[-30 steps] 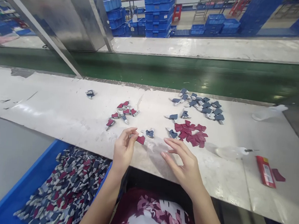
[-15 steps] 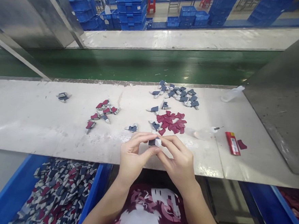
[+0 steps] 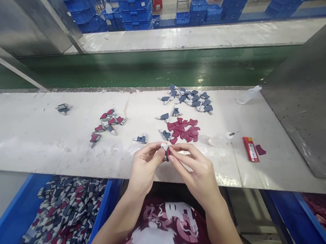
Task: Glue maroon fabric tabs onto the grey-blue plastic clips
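Note:
Near the table's front edge, my left hand point(image 3: 145, 165) pinches a small grey, white and red part point(image 3: 165, 147) between thumb and fingers. The fingertips of my right hand point(image 3: 195, 165) press on the red side of that same part. Just beyond my hands lies a pile of flat dark-red pieces point(image 3: 183, 130). Grey-and-white parts point(image 3: 194, 98) form a heap behind it, and a few single ones point(image 3: 141, 138) lie nearer. To the left is a group of parts with red faces point(image 3: 111, 120); another grey part point(image 3: 63, 108) sits farther left.
A clear bottle with a needle tip point(image 3: 220, 140) lies right of the red pile, near a red packet point(image 3: 250, 149). Another white bottle point(image 3: 248, 95) is at the back right. A blue bin point(image 3: 101, 207) full of parts stands below left. Metal panels point(image 3: 307, 95) flank the table.
The part between my hands has been turned upright, and its red side now shows. My right fingers have shifted onto that side. The camera view has moved slightly.

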Demonstrator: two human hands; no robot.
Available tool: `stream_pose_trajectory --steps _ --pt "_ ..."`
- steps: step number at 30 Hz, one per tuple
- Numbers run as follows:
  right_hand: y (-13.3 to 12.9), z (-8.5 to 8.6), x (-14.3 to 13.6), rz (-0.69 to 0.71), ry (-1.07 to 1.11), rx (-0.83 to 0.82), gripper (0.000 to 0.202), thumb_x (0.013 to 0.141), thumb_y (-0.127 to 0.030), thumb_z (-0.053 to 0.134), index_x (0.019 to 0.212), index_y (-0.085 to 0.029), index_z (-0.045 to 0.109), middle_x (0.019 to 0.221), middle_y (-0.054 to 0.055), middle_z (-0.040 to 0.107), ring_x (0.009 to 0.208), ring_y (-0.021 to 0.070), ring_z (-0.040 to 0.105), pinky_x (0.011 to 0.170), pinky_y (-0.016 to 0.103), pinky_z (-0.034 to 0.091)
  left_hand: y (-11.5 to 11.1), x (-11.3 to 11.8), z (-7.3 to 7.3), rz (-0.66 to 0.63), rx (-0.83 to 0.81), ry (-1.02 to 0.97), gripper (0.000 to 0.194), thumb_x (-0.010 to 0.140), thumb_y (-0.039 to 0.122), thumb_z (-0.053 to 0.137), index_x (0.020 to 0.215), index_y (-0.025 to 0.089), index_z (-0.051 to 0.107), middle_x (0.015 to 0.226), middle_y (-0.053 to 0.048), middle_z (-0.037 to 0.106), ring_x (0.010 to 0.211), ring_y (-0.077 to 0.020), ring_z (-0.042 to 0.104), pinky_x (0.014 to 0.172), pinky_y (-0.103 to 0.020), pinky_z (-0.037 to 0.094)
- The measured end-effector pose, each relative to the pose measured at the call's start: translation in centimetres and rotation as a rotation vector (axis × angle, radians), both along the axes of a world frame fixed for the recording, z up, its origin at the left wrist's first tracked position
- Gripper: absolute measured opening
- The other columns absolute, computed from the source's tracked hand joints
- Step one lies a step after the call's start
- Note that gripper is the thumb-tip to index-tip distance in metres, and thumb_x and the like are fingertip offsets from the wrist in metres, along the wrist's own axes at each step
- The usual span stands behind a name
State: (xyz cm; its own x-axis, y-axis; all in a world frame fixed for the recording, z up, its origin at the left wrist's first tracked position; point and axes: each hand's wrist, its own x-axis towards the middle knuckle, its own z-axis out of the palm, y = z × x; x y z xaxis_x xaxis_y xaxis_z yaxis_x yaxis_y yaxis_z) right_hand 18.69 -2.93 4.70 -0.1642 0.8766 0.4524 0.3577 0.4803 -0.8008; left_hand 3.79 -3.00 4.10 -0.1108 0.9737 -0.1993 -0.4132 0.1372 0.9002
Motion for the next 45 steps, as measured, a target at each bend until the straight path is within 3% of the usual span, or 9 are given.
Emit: stream_pose_trajectory --steps 5,12,19,27,34,41,45 --pt "-0.2 0.2 -0.8 -0.042 -0.089 0.056 0.023 0.096 -0.015 0.055 0.111 -0.020 0.073 0.106 0.009 0.068 0.083 0.0135 0.072 0.078 0.026 0.064 0.0 0.2 -0.3 0.041 0.006 0.056 0.021 0.076 0.034 0.084 0.091 0.020 0.079 0.094 -0.005 0.078 0.089 -0.0149 0.071 0.075 -0.021 0.059" --pt "-0.4 -1.2 -1.8 -0.142 -0.166 0.118 0.030 0.097 -0.014 0.049 0.116 -0.020 0.071 0.103 0.009 0.071 0.088 0.0162 0.073 0.077 0.026 0.065 -0.4 0.8 -1.1 0.128 -0.009 0.165 0.025 0.077 0.036 0.082 0.094 0.018 0.078 0.096 -0.006 0.077 0.092 -0.0180 0.072 0.078 -0.026 0.060" --pt "0.1 -1.2 -0.4 0.008 -0.052 0.037 0.022 0.096 -0.017 0.057 0.113 -0.018 0.071 0.104 0.010 0.069 0.092 0.0168 0.072 0.082 0.028 0.063 -0.5 0.9 -1.1 0.162 -0.049 0.129 0.030 0.076 0.039 0.083 0.095 0.017 0.077 0.095 -0.007 0.076 0.091 -0.0175 0.071 0.074 -0.024 0.060" --pt "0.1 -1.2 0.0 0.037 0.032 -0.053 0.021 0.096 -0.018 0.057 0.109 -0.022 0.073 0.099 0.007 0.069 0.093 0.0169 0.070 0.083 0.031 0.062 -0.4 0.9 -1.1 0.126 -0.024 0.127 0.029 0.075 0.039 0.084 0.092 0.017 0.078 0.093 -0.007 0.077 0.091 -0.0189 0.072 0.076 -0.027 0.061" --pt "0.1 -1.3 0.6 0.072 0.072 -0.157 0.021 0.096 -0.023 0.058 0.108 -0.024 0.075 0.101 0.007 0.070 0.094 0.0188 0.071 0.083 0.033 0.062 -0.6 1.1 -1.8 0.127 0.004 0.207 0.027 0.077 0.037 0.082 0.094 0.016 0.078 0.096 -0.008 0.078 0.094 -0.0215 0.073 0.087 -0.033 0.059" --pt "-0.1 -1.1 0.6 0.056 -0.045 -0.118 0.024 0.098 -0.021 0.053 0.112 -0.023 0.072 0.105 0.008 0.070 0.096 0.0190 0.071 0.084 0.032 0.063 -0.6 1.1 -2.0 0.111 0.011 0.264 0.025 0.080 0.036 0.079 0.097 0.017 0.078 0.098 -0.007 0.078 0.097 -0.0212 0.072 0.087 -0.032 0.058" --pt "-0.3 -1.3 -0.1 -0.026 -0.197 -0.043 0.023 0.095 -0.016 0.053 0.112 -0.019 0.068 0.106 0.009 0.071 0.091 0.0193 0.073 0.080 0.031 0.063 -0.5 1.2 -2.0 0.110 0.036 0.340 0.022 0.080 0.033 0.080 0.095 0.017 0.078 0.096 -0.007 0.078 0.095 -0.0205 0.073 0.085 -0.030 0.059"
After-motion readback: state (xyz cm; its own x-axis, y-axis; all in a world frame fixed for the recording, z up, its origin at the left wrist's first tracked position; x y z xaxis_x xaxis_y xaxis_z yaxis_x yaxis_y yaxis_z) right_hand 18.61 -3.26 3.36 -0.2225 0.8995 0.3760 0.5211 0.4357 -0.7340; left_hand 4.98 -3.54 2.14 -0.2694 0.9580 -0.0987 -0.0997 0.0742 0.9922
